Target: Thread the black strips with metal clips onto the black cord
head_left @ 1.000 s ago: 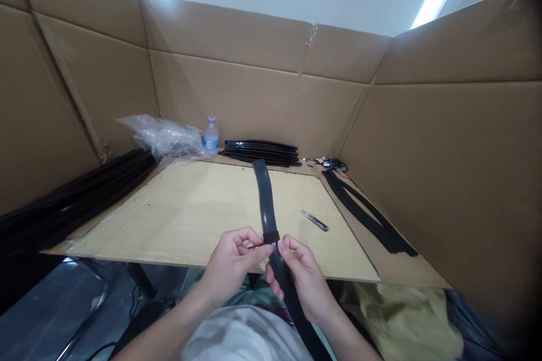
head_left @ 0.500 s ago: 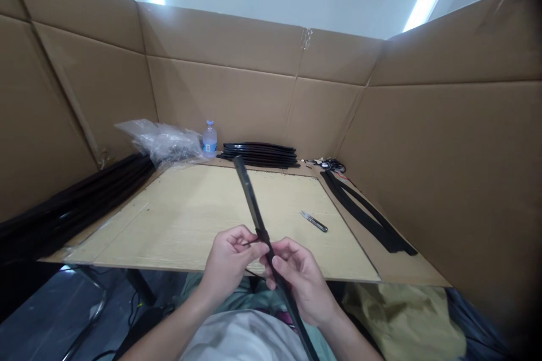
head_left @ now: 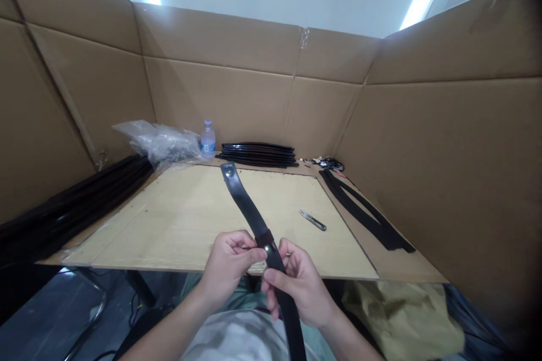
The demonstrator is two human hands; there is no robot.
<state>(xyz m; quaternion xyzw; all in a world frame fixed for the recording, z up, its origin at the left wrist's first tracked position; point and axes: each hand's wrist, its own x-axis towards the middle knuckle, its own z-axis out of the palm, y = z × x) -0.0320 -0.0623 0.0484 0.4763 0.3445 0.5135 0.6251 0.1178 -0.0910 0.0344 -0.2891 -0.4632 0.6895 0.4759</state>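
Note:
A black strap, perhaps a belt (head_left: 247,203), runs from above the table down across my lap, its flat face turned up. A dark loop (head_left: 265,238) wraps around it, and a shiny round spot shows just below. My left hand (head_left: 237,256) pinches the strap's left edge beside that loop. Lower down, my right hand (head_left: 296,282) grips the strap with the thumb on top and the fingers curled beneath. Thread snips (head_left: 313,220) lie on the table to the right of the strap.
Cardboard walls (head_left: 220,90) surround the table (head_left: 169,220). At the back stand a water bottle (head_left: 208,140), a clear plastic bag (head_left: 165,144) and stacked black straps (head_left: 258,154). More black strips lie left (head_left: 76,203) and right (head_left: 364,208). Small tangled items (head_left: 328,164) sit in the back right corner.
The strap has been turned from nearly edge-on to flat face up, and its upper end has swung slightly left. Both hands keep hold of it in about the same place.

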